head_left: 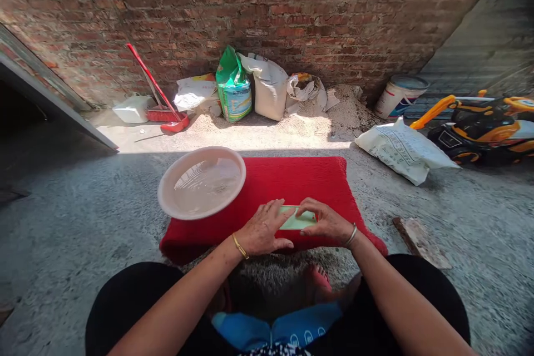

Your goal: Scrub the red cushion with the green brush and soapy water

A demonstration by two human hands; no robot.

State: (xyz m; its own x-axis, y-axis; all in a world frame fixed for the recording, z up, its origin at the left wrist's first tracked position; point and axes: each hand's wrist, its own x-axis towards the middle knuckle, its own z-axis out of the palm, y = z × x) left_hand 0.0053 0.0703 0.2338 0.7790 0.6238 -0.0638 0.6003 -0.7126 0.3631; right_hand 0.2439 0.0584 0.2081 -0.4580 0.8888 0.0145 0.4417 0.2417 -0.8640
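Note:
On a red cloth-covered low table [296,178] lies a light green rectangular tray-like object [294,221], small and shallow, directly in front of me. My left hand [265,229] is over its left end, fingers outstretched and thumb apart. From the right, my right hand [327,221] curls its fingers over the far side while its thumb lies at the near edge, so the object's right end sits between them. The hands hide both ends of it. A pale pink basin [167,200] of water stands on the table's left part.
Against the brick wall are a green bag [234,92], a white sack [269,89] and a red dustpan [175,124]. To the right lie another white sack [403,147], a bucket [400,97], a yellow-black toy vehicle [488,128] and a flat slab [421,242].

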